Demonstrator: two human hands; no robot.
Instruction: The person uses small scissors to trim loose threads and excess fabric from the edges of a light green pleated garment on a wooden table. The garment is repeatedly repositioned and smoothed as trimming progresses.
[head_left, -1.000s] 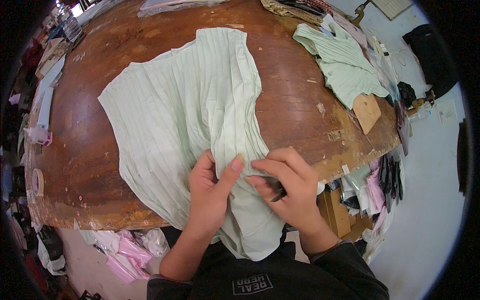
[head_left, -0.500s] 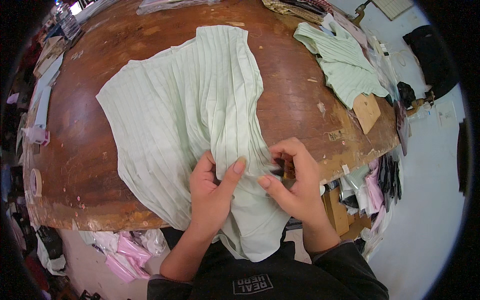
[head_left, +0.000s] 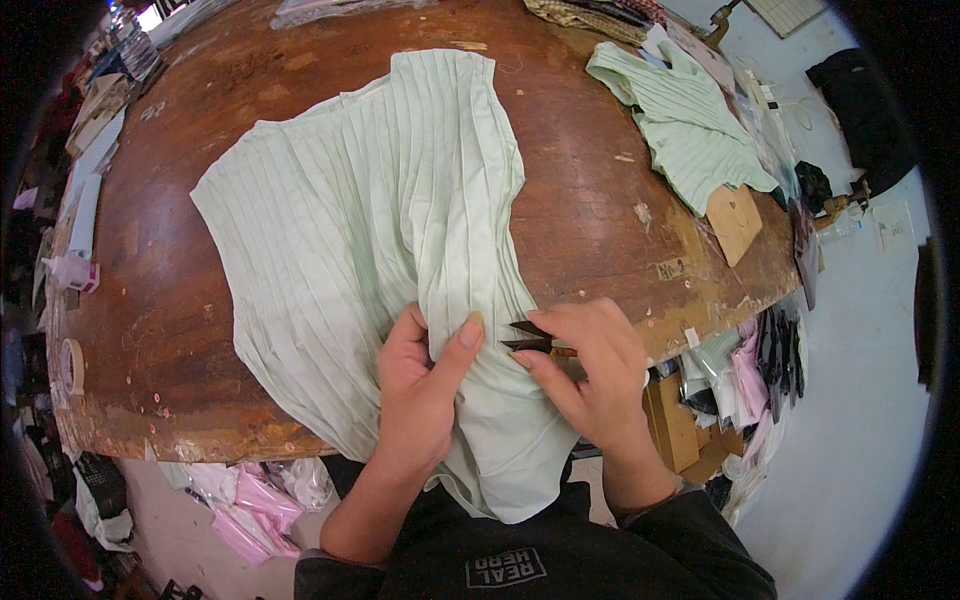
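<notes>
A pale green pleated garment (head_left: 320, 230) lies over the near edge of the wooden table, its lower part hanging toward me. My left hand (head_left: 425, 390) pinches a fold of its cloth between thumb and fingers. Just to the right, my right hand (head_left: 595, 365) grips a small pair of thread snips (head_left: 530, 338). Their dark blades are parted and point left, close over the cloth. Most of the snips' handle is hidden in my palm.
The brown table (head_left: 590, 220) has worn edges. A second pale green garment (head_left: 690, 130) lies at its right beside a wooden piece (head_left: 733, 225). At the left are a tape roll (head_left: 72, 366) and a small bottle (head_left: 72, 272). Pink plastic-wrapped bundles (head_left: 255, 510) lie below.
The snips have come into clear view in my right hand, blades now parted toward the cloth. My right fingers have shifted slightly lower; my left hand has barely moved.
</notes>
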